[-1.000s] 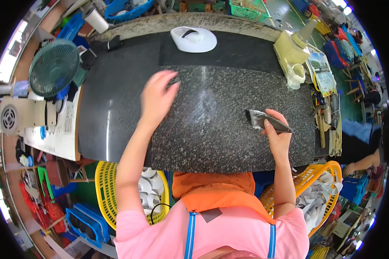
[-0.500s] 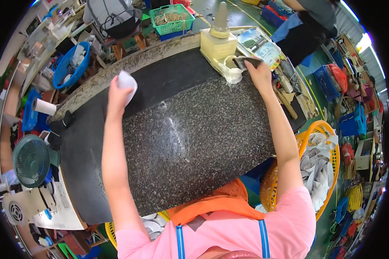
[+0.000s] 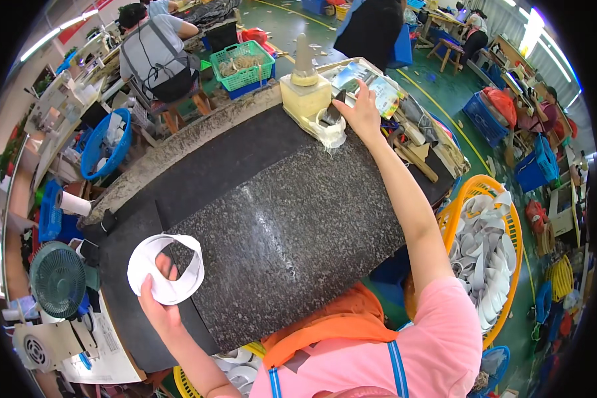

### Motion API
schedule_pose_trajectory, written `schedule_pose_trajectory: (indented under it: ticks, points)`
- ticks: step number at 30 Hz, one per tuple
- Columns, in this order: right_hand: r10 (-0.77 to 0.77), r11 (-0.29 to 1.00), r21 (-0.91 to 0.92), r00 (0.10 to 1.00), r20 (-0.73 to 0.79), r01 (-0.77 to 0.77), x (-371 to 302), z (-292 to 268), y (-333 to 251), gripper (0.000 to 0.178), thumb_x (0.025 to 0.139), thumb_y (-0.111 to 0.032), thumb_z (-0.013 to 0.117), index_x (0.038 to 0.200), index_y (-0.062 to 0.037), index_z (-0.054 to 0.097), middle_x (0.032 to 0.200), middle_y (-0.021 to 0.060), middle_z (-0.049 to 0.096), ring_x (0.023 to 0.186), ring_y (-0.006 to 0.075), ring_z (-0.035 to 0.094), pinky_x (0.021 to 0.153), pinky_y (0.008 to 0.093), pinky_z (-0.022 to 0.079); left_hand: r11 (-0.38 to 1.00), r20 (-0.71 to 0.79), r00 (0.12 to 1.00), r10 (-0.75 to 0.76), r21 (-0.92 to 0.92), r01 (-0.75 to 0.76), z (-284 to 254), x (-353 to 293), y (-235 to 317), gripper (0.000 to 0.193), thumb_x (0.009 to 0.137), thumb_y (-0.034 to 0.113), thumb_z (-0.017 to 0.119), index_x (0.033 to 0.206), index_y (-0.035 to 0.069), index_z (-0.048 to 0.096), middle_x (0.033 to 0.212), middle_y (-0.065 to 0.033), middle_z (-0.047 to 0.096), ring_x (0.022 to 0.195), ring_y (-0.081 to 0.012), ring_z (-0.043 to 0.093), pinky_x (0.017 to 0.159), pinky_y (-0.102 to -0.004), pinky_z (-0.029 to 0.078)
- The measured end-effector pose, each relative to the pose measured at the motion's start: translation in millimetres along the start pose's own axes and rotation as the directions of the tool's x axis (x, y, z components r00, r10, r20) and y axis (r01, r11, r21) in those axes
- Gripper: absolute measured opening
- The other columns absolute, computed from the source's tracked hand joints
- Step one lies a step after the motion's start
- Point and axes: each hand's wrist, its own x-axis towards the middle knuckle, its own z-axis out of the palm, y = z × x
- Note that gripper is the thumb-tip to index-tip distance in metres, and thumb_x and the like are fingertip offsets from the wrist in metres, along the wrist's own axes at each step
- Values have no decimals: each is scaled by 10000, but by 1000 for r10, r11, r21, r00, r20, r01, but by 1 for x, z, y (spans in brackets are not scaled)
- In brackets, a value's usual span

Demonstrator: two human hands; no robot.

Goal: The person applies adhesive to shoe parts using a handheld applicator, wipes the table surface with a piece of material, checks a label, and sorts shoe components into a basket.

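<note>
My left hand (image 3: 160, 310) grips a white ring-shaped strip (image 3: 185, 286) by its near edge, over the left part of the worktop. Its fingers pass through the strip's opening, and the strip stands tilted. At the far side, my right hand (image 3: 363, 118) is open, thumb and fingers apart. The thumb is close to a dark flat spreader (image 3: 333, 115), which rests at a white glue-smeared cup (image 3: 331, 136); whether they touch I cannot tell. Beside the cup is a cream block-shaped container (image 3: 305, 96) topped by a pale cone (image 3: 303, 60).
A speckled dark slab (image 3: 298, 225) covers the worktop. Hand tools (image 3: 414, 156) lie at its right end. A yellow basket (image 3: 515, 232) of white strips stands at right, a green fan (image 3: 58, 278) at left. People sit or stand beyond.
My left hand has come nearer and lower with the white strip, which now shows as a ring. My right hand has let go of the spreader, now at the glue cup. The view has shifted.
</note>
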Motion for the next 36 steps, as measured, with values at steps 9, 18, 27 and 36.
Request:
schedule_pose_trajectory:
  ticks: [9,18,27,36]
  points:
    - [-399,916,15,907,132,401,12,29,32,372,834,-343,582,734,13,538,770,204,541,752,390,516,655,476,378,770,-126,857,499,517,-373,-33,-9,9,521,848,-77,498,1349,-11,370,1152,-152,555,955,-171,574,859,-282,453]
    - [-431,897,-19,881,196,443,-16,-10,-2,159,837,-127,571,947,-20,612,918,179,628,825,345,603,697,403,461,947,-96,952,291,168,-273,-17,14,-45,437,840,-89,474,1255,38,421,1118,-150,548,955,-175,594,794,-303,532]
    - [-89,996,41,958,274,81,-49,-37,-24,229,844,-131,554,1029,3,538,819,143,627,618,254,610,530,343,492,197,159,982,107,964,-177,-15,-23,-83,323,806,129,613,1126,84,613,1062,-158,576,975,-287,543,852,-328,420]
    - [-451,724,539,295,842,-431,-173,-21,-201,212,809,-100,630,1003,-15,645,862,77,662,666,98,605,611,221,499,-321,702,699,137,699,-639,-47,-39,-80,261,727,65,577,971,-26,586,1063,-166,564,1004,-290,545,905,-393,437]
